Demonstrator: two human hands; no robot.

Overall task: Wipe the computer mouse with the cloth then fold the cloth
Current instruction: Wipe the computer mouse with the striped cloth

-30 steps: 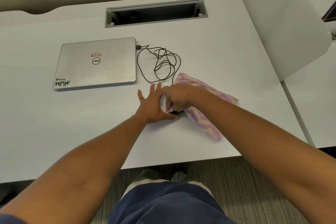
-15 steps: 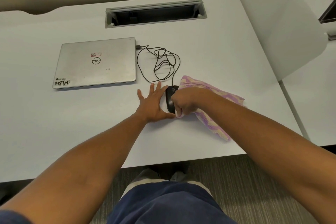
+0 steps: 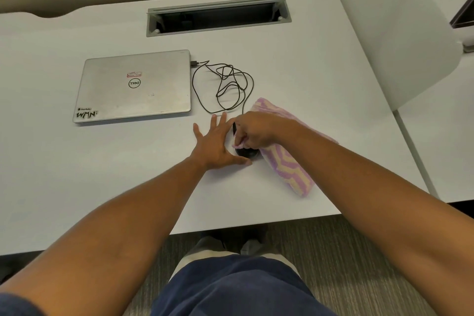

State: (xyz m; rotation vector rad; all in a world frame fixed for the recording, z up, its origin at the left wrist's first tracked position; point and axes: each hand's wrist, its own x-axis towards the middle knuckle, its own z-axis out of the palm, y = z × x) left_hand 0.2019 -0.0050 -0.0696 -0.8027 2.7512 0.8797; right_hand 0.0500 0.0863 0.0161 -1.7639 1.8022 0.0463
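A black wired computer mouse (image 3: 245,152) lies on the white desk (image 3: 77,174), mostly covered by my right hand (image 3: 254,131). That hand is closed on a corner of the pink and cream striped cloth (image 3: 287,164) and presses it on the mouse's top. The rest of the cloth trails to the right under my forearm. My left hand (image 3: 214,142) lies flat with fingers spread, its thumb side against the mouse's left edge. The mouse's black cable (image 3: 225,87) loops toward the back.
A closed silver laptop (image 3: 136,87) sits at the left rear with the cable plugged into its right side. A grey cable slot (image 3: 218,16) is set into the desk's back. A white divider panel (image 3: 400,33) stands at the right. The desk's front edge lies close below the cloth.
My right hand with the cloth slid right off the mouse, then back left over it. The mouse's near end now shows below the hand. My left hand stayed put.
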